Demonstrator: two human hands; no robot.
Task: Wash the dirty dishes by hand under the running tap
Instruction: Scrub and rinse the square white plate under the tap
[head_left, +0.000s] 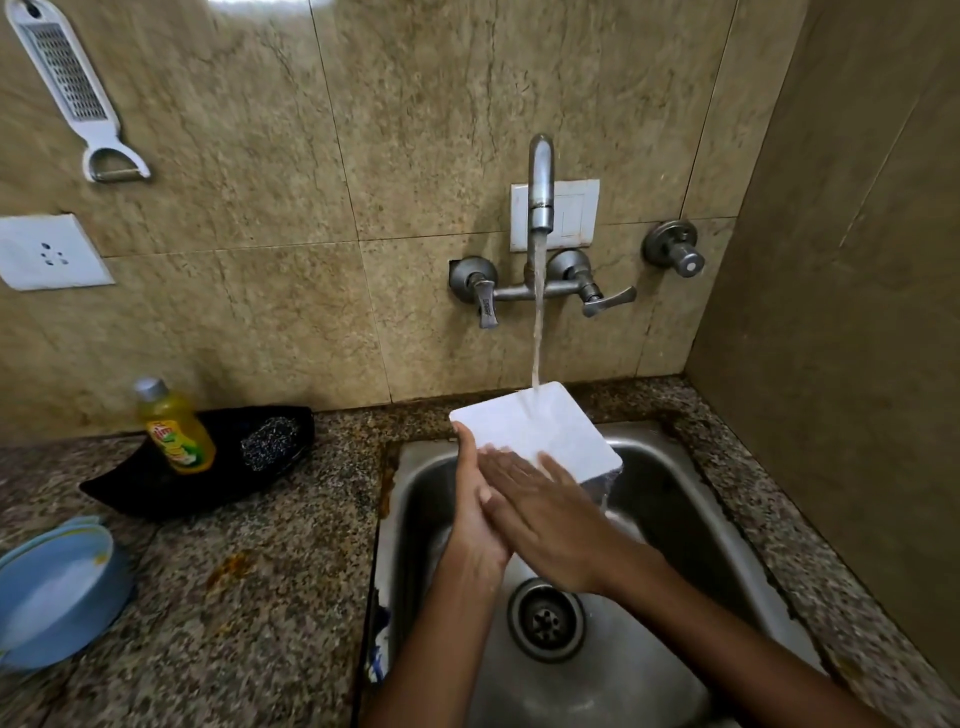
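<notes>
Rinse step: white square plate (535, 434) held tilted over the sink (670, 499), tap (540, 182) stream striking its 12 o'clock edge. Left hand (475, 514) grips the plate's 8 o'clock edge; right hand (545, 519) lies flat, fingers straight, rubbing its face. Next, judged: turn plate, rinse underside.

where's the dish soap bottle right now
In the head view the yellow dish soap bottle lies at the left on the granite counter, resting in a black tray beside a steel scrubber, left of the sink.
</notes>
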